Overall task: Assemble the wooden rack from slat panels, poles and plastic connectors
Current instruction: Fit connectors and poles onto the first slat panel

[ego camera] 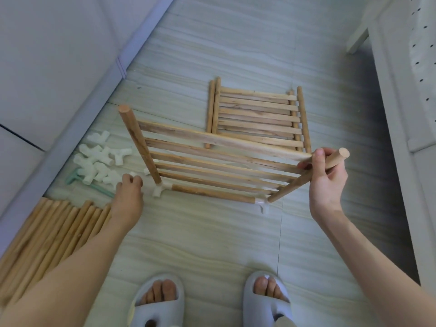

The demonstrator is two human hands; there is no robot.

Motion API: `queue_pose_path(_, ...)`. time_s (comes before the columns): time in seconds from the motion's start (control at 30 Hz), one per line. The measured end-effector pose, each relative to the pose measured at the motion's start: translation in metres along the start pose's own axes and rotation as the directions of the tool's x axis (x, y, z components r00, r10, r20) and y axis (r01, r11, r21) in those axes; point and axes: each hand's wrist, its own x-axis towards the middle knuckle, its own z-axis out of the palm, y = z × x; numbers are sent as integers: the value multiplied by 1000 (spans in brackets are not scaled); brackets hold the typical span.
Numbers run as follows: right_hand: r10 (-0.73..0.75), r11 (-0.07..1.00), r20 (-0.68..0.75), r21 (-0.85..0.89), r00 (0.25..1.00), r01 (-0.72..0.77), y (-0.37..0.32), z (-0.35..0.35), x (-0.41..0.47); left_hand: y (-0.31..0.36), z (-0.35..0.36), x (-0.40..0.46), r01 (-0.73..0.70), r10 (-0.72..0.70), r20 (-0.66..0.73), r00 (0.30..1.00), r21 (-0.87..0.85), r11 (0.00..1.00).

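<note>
A wooden slat panel (217, 161) stands tilted on the floor, its two side poles plugged into white plastic connectors (160, 188) joined by a short pole (212, 193). My right hand (326, 178) grips the top of the right side pole (336, 158) and steadies the panel. My left hand (128, 192) reaches to the heap of white connectors (99, 161) at the left, fingertips pinched on one small connector (133, 175). Further panels (259, 116) lie flat behind.
A bundle of loose poles (47, 234) lies at the lower left beside a pale sofa (59, 67). A green tool (73, 178) lies under the connectors. White furniture (405, 90) stands at the right. My slippered feet (212, 300) are at the bottom.
</note>
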Motion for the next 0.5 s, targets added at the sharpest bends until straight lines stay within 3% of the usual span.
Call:
queue_pose_path(0.13, 2, 1000, -4, 5, 1000, -2, -2, 1, 0, 1, -22, -19, -16, -4, -87, 996, -224, 974)
queue_pose_path(0.3, 39, 999, 13, 5, 999, -39, -8, 2, -2, 31, -63, -58, -211, 185, -102, 978, -454, 866)
queue_pose_path(0.4, 43, 999, 19, 14, 999, -43, -8, 3, -4, 71, -102, -77, -320, 321, -108, 941, -589, 742)
queue_pose_path(0.5, 54, 998, 37, 25, 998, -55, -9, 0, -9, 128, -149, -92, -348, 388, -146, 910, -778, 524)
